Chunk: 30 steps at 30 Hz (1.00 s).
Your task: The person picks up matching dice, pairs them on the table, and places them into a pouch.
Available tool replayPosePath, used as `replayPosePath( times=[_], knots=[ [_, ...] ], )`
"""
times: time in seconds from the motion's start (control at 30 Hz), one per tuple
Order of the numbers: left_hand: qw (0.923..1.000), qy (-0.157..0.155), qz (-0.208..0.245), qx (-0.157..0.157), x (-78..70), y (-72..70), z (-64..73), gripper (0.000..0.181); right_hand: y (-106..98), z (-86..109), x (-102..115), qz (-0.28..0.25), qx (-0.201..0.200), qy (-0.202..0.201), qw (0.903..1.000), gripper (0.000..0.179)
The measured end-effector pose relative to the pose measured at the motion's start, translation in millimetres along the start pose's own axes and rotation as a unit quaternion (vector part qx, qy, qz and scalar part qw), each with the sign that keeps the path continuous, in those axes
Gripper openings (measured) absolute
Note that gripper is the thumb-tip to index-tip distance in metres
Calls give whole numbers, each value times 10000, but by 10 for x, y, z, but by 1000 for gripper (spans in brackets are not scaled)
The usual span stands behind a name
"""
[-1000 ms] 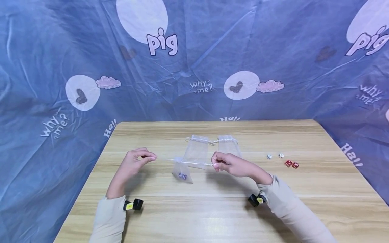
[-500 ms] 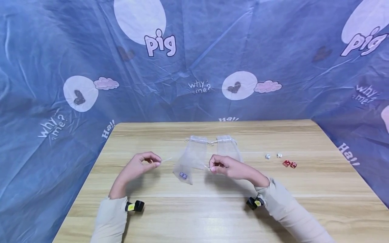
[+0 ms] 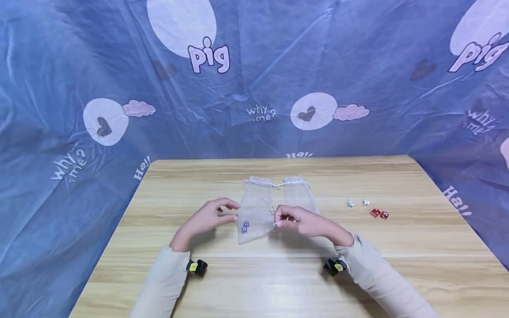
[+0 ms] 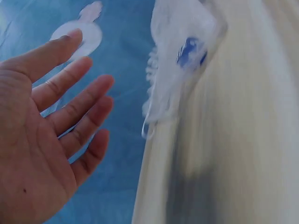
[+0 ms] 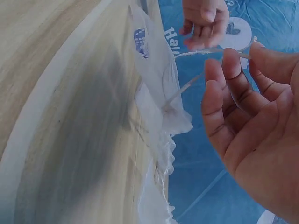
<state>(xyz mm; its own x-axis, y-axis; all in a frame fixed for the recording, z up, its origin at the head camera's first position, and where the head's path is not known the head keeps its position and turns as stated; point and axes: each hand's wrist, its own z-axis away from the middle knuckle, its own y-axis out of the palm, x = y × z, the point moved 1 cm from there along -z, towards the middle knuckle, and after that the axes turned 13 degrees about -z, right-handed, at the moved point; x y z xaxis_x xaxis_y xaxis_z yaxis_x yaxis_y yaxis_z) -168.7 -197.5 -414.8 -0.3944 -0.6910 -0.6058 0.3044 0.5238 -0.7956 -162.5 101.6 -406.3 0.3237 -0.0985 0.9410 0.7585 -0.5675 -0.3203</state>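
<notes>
A sheer white drawstring pouch hangs by its cord just over the table, with blue dice showing through its lower part. Between thumb and forefinger, my right hand pinches the pouch's pale drawstring. Slack cord curves from those fingertips to the gathered mouth in the right wrist view. My left hand is at the pouch's left side in the head view, thumb and fingers spread. The left wrist view shows this palm bare, with the pouch apart from the fingers.
Two more sheer pouches lie flat behind, a left one and a right one, cords at their tops. To the right on the wooden table are two white dice and two red dice. A blue printed cloth surrounds the table.
My left hand has let go of its cord end and moved right toward the pouch. The cord, earlier stretched between both hands, is slack, and the pouch has swung right toward my right hand.
</notes>
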Motion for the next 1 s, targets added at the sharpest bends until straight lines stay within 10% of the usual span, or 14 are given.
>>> replayPosePath(
  times=[0.47, 1.0],
  knots=[
    [9895, 194, -374, 1381, -154, 238, -562, 57, 46, 102, -74, 86, -8, 277, 9996, 5],
    [9820, 283, -1400, 1238, -142, 337, -665, 50, 75, 204, -146, -78, -115, 516, 9986, 3]
  ],
)
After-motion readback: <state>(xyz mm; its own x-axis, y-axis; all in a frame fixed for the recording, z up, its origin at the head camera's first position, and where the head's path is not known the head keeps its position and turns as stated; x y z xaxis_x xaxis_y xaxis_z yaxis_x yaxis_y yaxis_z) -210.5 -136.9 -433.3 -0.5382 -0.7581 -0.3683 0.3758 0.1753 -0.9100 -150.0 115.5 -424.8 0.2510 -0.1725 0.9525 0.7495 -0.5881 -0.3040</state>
